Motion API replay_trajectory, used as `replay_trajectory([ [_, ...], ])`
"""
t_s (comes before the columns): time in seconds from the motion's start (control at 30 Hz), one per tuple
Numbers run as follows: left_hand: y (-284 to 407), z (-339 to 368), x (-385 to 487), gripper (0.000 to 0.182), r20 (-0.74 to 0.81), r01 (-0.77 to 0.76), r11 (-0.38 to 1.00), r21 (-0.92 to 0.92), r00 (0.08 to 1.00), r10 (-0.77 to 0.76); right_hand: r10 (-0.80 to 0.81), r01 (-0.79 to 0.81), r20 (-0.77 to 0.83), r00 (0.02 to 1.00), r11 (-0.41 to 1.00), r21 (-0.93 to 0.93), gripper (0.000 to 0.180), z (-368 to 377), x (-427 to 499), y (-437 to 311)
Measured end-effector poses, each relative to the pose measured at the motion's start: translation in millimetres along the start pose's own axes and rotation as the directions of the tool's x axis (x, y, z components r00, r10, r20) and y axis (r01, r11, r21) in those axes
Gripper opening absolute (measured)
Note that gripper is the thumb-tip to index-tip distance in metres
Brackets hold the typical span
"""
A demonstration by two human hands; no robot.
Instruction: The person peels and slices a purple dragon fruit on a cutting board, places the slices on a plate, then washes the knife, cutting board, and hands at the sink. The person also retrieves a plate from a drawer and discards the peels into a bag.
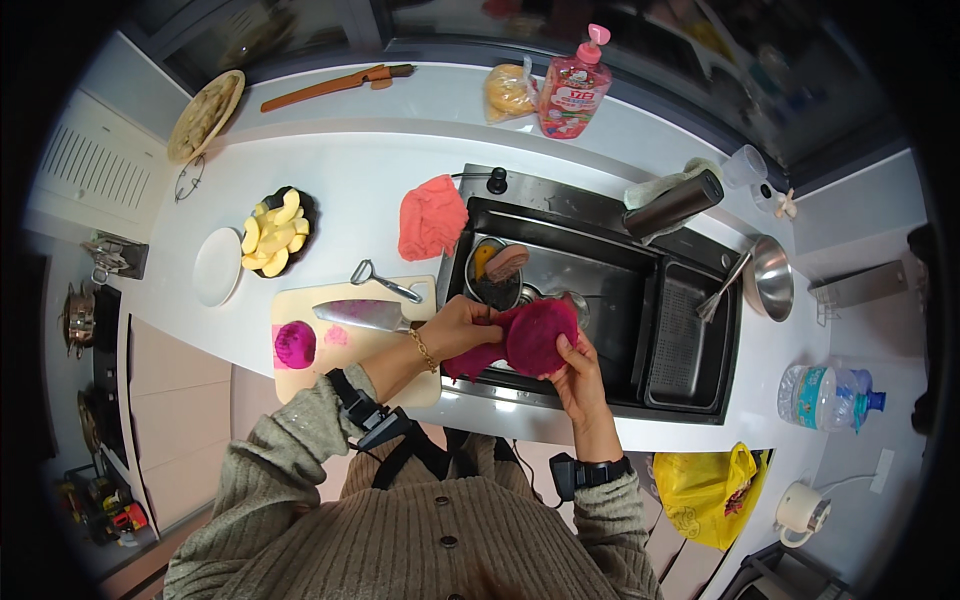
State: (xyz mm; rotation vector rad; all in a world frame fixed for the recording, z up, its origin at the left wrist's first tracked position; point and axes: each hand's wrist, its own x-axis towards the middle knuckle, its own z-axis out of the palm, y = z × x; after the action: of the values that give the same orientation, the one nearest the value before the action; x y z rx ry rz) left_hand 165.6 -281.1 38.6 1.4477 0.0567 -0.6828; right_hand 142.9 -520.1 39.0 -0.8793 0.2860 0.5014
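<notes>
My right hand (pixel 581 379) holds a red-fleshed dragon fruit half (pixel 543 339) over the near edge of the sink, its cut face turned up. My left hand (pixel 459 330) pinches a loose flap of magenta peel (pixel 474 362) at the fruit's left side. Below my left wrist lies a pale cutting board (pixel 300 386). On it rest another dragon fruit piece (pixel 295 346) and a juice-stained kitchen knife (pixel 364 313), its handle partly behind my left hand. A metal peeler (pixel 386 282) lies across the board's far edge.
The black sink (pixel 600 244) holds a metal strainer (pixel 484 289) with scraps and a sponge-like pad. Left of it are a coral cloth (pixel 433 217), a dark bowl of pale yellow fruit slices (pixel 276 236) and a white plate (pixel 217 266). A yellow bag (pixel 694 495) hangs at right.
</notes>
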Motion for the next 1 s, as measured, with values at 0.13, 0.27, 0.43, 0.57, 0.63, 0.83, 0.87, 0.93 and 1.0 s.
replay_trajectory([
  [0.13,2,1,-5,0.013,-0.049,0.020,1.000,0.001,0.999,-0.020,0.081,-0.081,0.008,0.997,0.988,0.134,0.036,2,2,4],
  [0.27,7,1,-10,0.012,-0.050,0.074,0.981,-0.179,0.995,-0.084,0.219,-0.215,0.028,0.975,0.913,0.346,0.038,-2,7,8],
  [0.43,14,3,-18,0.013,-0.025,0.141,0.898,-0.416,0.986,-0.166,0.262,-0.333,0.237,0.935,0.877,0.346,0.041,-7,18,5],
  [0.57,21,4,-20,0.013,-0.126,0.041,0.932,-0.360,0.988,-0.092,0.078,-0.078,-0.009,0.997,0.976,-0.201,0.052,6,18,-15],
  [0.63,24,5,-19,0.013,-0.221,0.008,0.975,-0.224,0.973,-0.059,-0.162,0.111,-0.058,0.985,0.855,-0.506,0.063,18,10,-26],
  [0.83,26,17,-17,0.016,-0.221,-0.105,0.968,0.229,0.963,0.156,-0.326,0.304,0.132,0.936,0.561,-0.770,0.088,49,5,-27],
  [0.87,26,19,-17,0.015,-0.192,-0.142,0.979,0.145,0.967,0.169,-0.346,0.301,0.115,0.931,0.552,-0.778,0.084,49,7,-25],
  [0.93,26,19,-18,0.015,-0.185,-0.161,0.971,0.175,0.964,0.193,-0.376,0.339,0.130,0.917,0.567,-0.751,0.075,46,10,-22],
  [1.0,25,17,-17,0.014,-0.141,-0.151,0.969,0.194,0.974,0.180,-0.265,0.264,0.092,0.960,0.745,-0.613,0.066,40,11,-22],
])
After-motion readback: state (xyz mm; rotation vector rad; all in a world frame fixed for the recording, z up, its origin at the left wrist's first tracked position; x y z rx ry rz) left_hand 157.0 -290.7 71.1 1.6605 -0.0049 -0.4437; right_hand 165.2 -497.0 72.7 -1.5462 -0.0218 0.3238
